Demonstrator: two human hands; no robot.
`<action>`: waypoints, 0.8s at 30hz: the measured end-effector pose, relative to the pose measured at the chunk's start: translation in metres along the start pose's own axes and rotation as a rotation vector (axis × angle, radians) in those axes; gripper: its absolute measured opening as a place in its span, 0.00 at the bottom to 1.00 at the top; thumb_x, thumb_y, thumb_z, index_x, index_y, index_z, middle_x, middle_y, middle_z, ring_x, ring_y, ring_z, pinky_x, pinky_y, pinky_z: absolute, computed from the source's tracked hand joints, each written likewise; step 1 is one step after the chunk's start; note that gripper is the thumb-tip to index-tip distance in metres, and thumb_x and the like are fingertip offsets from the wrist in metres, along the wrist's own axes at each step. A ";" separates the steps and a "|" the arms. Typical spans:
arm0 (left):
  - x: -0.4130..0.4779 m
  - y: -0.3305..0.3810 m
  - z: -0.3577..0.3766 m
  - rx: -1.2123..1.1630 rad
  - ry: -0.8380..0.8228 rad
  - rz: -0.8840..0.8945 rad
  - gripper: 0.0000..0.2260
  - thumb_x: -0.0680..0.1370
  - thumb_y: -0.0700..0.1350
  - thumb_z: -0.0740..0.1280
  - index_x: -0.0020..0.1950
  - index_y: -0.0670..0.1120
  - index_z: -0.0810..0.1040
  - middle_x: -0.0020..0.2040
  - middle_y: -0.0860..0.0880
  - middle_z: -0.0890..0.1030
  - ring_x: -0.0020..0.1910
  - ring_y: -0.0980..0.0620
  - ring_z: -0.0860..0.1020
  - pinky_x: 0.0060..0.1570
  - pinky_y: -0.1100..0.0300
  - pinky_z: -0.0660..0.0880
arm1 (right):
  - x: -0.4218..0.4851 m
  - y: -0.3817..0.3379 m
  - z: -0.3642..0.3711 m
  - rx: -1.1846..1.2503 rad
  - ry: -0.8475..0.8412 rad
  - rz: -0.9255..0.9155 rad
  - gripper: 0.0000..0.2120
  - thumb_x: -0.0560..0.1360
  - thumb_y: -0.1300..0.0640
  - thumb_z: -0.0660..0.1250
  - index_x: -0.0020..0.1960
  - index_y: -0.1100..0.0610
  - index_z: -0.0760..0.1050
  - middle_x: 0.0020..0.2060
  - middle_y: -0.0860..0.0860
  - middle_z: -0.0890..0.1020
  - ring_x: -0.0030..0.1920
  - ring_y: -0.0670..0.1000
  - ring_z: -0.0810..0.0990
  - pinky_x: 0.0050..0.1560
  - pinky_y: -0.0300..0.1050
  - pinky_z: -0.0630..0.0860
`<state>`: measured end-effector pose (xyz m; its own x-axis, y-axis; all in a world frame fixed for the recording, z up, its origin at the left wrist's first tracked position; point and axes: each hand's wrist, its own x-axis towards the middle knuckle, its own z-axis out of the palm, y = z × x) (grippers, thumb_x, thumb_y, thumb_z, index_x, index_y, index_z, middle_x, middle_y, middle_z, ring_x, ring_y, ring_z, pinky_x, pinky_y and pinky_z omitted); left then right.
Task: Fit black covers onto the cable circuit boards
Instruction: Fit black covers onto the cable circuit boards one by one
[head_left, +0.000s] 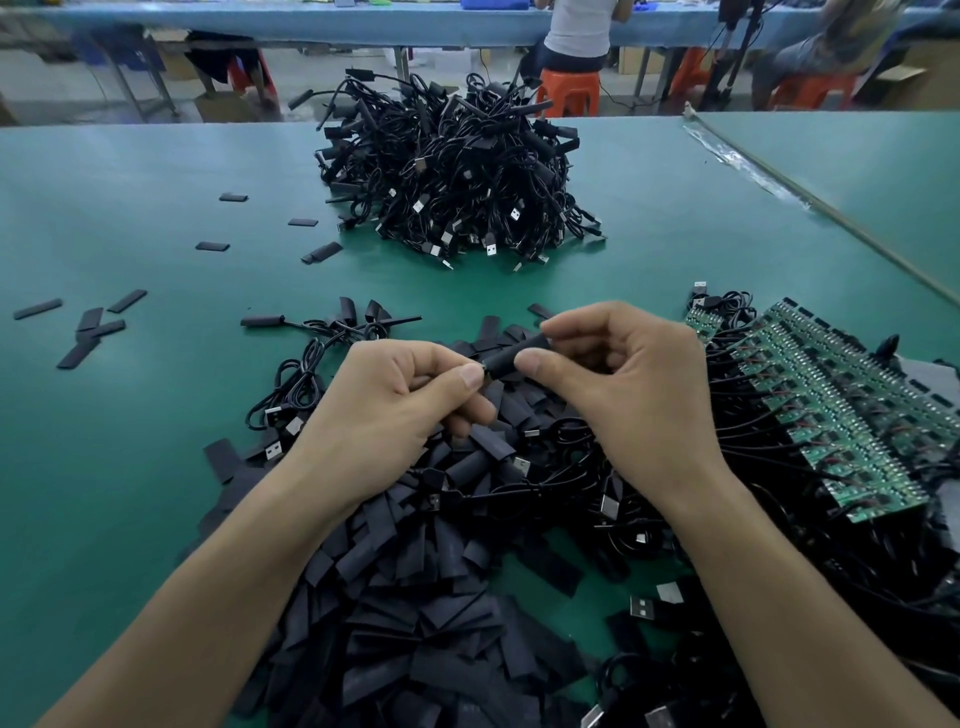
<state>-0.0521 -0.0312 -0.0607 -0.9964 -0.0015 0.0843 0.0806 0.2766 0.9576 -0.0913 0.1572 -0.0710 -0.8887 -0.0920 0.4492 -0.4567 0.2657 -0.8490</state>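
Note:
My right hand (628, 379) pinches a black cover (511, 353) between thumb and forefinger above the table. My left hand (400, 400) pinches the cover's near end, where the cable meets it; the board inside is hidden. Beneath both hands lies a heap of flat black covers (415, 597). To the right, a row of green circuit boards (852, 415) with black cables attached lies fanned out. A single covered cable (311, 325) lies just beyond my left hand.
A big pile of black USB cables (457, 176) sits at the table's middle back. Several loose covers (88, 327) lie scattered on the green mat (130, 441) at left. A taped seam (779, 192) runs diagonally at right. People sit on orange stools (569, 93) beyond.

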 end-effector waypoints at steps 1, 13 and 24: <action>0.000 0.000 0.001 -0.003 0.010 -0.003 0.08 0.80 0.41 0.68 0.42 0.47 0.83 0.36 0.49 0.86 0.31 0.57 0.81 0.35 0.69 0.76 | 0.000 0.000 0.002 0.026 0.019 0.018 0.10 0.66 0.54 0.81 0.45 0.47 0.83 0.37 0.41 0.85 0.38 0.42 0.84 0.42 0.37 0.80; 0.000 0.001 0.003 -0.045 0.082 -0.011 0.09 0.80 0.39 0.67 0.41 0.47 0.83 0.36 0.49 0.86 0.32 0.56 0.82 0.34 0.70 0.76 | -0.004 0.000 0.012 0.074 -0.027 0.088 0.13 0.71 0.55 0.77 0.55 0.51 0.84 0.44 0.46 0.87 0.43 0.41 0.85 0.51 0.40 0.80; 0.000 -0.009 0.001 0.223 0.059 0.117 0.03 0.77 0.52 0.71 0.48 0.55 0.83 0.40 0.55 0.86 0.39 0.55 0.84 0.41 0.62 0.80 | 0.002 -0.015 0.000 0.371 0.028 0.225 0.05 0.73 0.63 0.75 0.43 0.54 0.82 0.33 0.51 0.85 0.33 0.48 0.83 0.36 0.36 0.78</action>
<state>-0.0529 -0.0332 -0.0694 -0.9770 -0.0116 0.2127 0.1808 0.4831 0.8567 -0.0862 0.1533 -0.0572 -0.9686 -0.0438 0.2446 -0.2402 -0.0873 -0.9668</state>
